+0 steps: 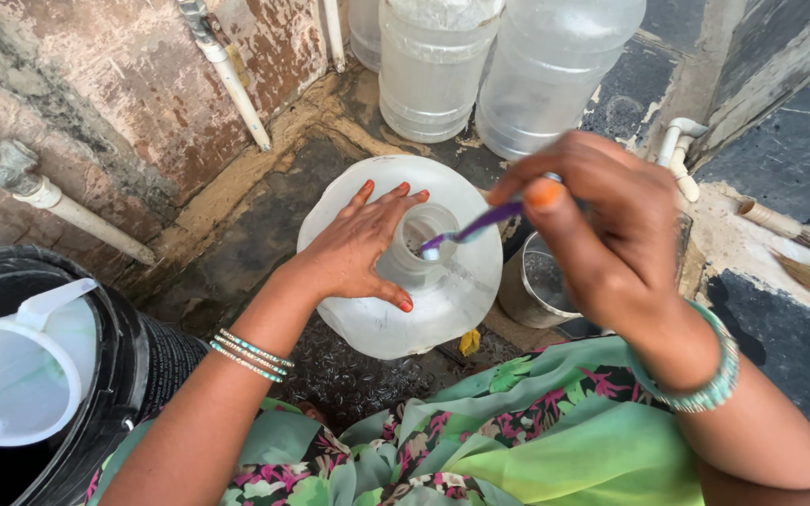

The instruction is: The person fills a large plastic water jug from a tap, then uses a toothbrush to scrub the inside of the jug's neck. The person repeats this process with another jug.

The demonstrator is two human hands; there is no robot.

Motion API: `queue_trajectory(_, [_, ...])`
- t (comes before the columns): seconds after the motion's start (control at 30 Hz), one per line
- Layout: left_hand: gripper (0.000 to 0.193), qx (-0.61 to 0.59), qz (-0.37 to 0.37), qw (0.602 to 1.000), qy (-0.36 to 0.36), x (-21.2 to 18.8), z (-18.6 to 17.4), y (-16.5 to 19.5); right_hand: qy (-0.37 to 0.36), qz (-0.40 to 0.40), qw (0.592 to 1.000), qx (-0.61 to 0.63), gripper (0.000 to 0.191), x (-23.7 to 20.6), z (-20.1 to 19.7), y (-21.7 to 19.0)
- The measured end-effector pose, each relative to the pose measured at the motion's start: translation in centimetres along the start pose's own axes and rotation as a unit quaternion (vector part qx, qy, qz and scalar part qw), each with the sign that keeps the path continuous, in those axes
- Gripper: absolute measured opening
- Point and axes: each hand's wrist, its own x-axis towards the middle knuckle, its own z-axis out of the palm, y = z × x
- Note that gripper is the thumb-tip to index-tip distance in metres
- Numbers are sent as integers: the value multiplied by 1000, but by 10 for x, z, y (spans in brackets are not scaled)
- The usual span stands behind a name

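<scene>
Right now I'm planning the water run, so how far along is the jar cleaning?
In hand: the left hand steadies the clear jar while the right hand works a purple brush at its mouth. The jars behind are untouched. I cannot tell what is finished.

You are wearing thin teal and silver bangles on your left wrist point(250, 354) at lower left of the frame, a wider teal beaded band on your right wrist point(705, 379) at lower right, orange-red nail polish, and green cloth with pink flowers point(480, 440) along the bottom edge.
</scene>
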Motion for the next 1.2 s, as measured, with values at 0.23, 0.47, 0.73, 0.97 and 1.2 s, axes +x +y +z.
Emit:
queue_trajectory(0.23, [138, -2, 25, 1000, 16, 1, 2, 2, -47, 9, 999, -22, 26, -2, 48, 50])
queue_trajectory(0.47, [139, -8, 1, 1000, 3, 1, 2, -6, -4, 9, 1000, 10, 27, 2, 20, 28])
queue_trajectory(0.73, [139, -12, -3, 1000, 8, 3, 4, -9, -5, -28, 999, -30, 22, -14, 17, 25])
queue_trajectory(0.97, [132, 14, 23, 999, 36, 1, 10, -6, -26, 60, 997, -28, 20, 10, 44, 34])
queue_trajectory(1.2, [129, 2, -2, 999, 37, 1, 9, -4, 24, -44, 998, -43, 21, -23, -2, 0])
